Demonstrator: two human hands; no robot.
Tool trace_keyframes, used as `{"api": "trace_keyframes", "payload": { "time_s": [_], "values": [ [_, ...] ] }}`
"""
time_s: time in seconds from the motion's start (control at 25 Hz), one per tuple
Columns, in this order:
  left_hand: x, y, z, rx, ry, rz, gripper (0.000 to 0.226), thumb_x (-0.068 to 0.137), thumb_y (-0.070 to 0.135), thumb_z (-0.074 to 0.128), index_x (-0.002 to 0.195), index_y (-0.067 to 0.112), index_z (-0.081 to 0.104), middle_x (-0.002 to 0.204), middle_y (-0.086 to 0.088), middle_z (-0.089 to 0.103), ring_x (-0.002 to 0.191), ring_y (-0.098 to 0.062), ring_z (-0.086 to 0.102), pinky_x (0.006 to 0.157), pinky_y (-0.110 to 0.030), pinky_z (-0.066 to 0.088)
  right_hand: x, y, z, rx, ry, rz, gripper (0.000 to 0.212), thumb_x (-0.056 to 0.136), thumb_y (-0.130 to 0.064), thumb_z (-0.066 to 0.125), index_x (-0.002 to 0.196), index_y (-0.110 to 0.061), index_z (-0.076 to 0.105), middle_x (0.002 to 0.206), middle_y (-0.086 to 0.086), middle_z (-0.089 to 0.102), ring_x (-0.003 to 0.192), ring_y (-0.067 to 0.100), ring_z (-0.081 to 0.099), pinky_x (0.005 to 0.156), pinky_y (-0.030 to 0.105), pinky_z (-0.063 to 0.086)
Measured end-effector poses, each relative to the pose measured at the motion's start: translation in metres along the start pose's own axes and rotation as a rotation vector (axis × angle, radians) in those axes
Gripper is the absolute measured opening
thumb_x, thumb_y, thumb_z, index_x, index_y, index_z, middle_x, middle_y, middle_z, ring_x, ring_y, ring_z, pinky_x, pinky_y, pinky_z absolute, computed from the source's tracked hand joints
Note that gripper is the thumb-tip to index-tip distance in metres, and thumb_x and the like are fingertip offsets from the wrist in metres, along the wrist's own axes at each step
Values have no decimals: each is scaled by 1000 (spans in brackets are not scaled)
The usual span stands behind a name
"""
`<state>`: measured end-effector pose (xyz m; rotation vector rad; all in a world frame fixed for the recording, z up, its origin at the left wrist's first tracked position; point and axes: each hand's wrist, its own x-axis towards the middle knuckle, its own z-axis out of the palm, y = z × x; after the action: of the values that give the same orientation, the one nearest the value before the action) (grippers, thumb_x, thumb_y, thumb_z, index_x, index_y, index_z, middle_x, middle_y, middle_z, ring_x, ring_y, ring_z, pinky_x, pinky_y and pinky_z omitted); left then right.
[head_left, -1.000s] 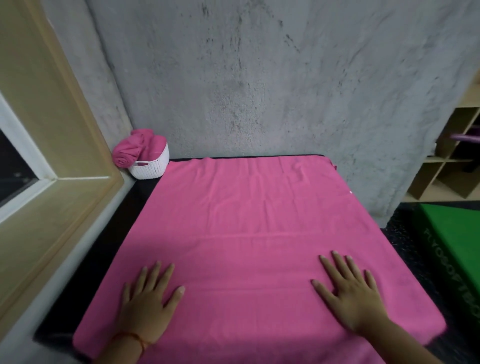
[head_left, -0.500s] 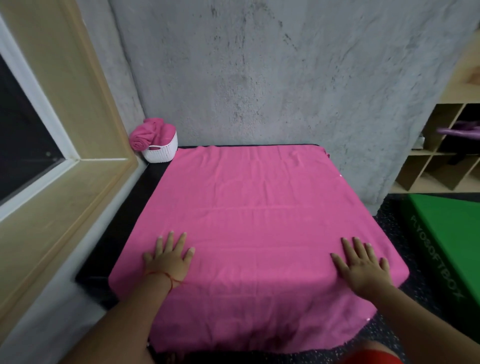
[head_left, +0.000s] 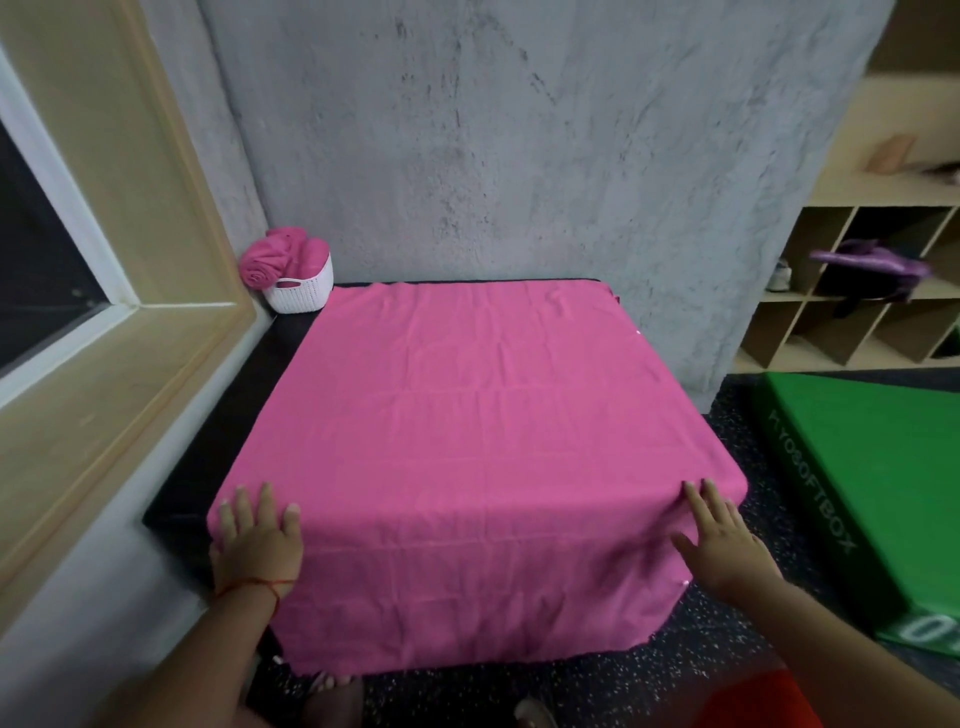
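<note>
A large pink towel lies spread flat over a black block, its near part hanging down the front face. My left hand rests flat with straight fingers on the towel's near left corner, at the block's front edge. At the near right corner, my right hand lies flat in the same way, fingers straight. Neither hand grips the cloth. A red thread circles my left wrist.
A white basket holding rolled pink towels sits at the back left corner by the grey wall. A window frame runs along the left. A green soft box lies on the floor at right, before wooden cubby shelves.
Both hands slid back toward me across the towel, from its middle to the front edge. The view pulled back, so the hanging front part of the towel and the floor now show.
</note>
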<state>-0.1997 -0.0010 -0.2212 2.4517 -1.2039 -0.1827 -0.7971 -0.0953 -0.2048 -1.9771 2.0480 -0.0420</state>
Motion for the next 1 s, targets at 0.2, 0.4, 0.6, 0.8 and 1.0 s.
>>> {"api": "trace_keyframes", "payload": {
  "time_s": [0.2,0.4,0.6,0.8,1.0],
  "values": [
    [-19,-31,6,-241,155,55,59,95,4,64,151,0,46,161,-22,37,150,-42,32,120,-58,31,-29,28,14,328,13,85,80,99,-35,71,166,-17,32,169,11,36,150,32,43,122,43,35],
    [-6,-32,-20,-770,221,-287,46,79,17,77,119,-2,64,117,-26,68,101,-34,65,84,-45,49,-43,47,37,650,76,268,71,97,-25,75,159,-18,43,160,10,50,138,32,56,117,49,42],
    [18,-46,6,-785,115,-451,42,63,22,74,97,-3,74,82,-11,64,76,-20,54,70,-37,45,-11,59,52,870,89,375,81,93,-3,76,162,-15,36,163,12,45,136,29,54,115,51,44],
    [12,-57,18,-733,-36,-431,12,80,12,71,91,16,69,61,9,63,66,-14,53,62,-31,38,32,46,35,960,197,349,67,88,1,76,149,-11,52,136,5,62,122,23,58,105,41,45],
    [22,-82,46,-650,-110,-440,20,93,15,71,113,14,71,110,-10,70,101,-21,55,90,-39,42,48,47,45,901,191,377,21,80,-3,81,101,-5,76,99,17,78,82,23,67,75,35,51]
  ]
}}
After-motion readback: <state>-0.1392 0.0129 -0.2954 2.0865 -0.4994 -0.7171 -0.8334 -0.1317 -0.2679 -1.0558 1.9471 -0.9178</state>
